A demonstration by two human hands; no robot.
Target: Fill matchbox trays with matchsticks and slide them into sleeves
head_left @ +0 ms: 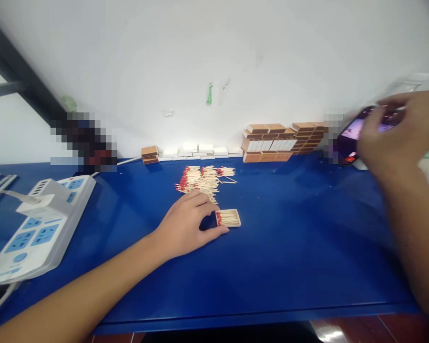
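Observation:
My left hand (189, 221) rests on the blue table, thumb and fingers closed around the left end of an open matchbox tray (232, 218). Inside the tray lie matches (228, 218), their red heads toward my hand. Just beyond my fingers is a loose pile of red-headed matches (200, 178), partly covered by the hand. Far to the right, my right hand (396, 133) is at a smartphone (352, 136) that stands tilted with its screen lit. Its thumb and a finger curve together at the phone's upper edge; blur and the hand hide part of the contact.
White matchbox trays (189, 151) line the wall, with brown matchboxes (150, 155) at their left end. A taller stack of matchboxes (271, 143) stands right of them. A white power strip (57, 233) with a plugged-in adapter (45, 197) lies at left.

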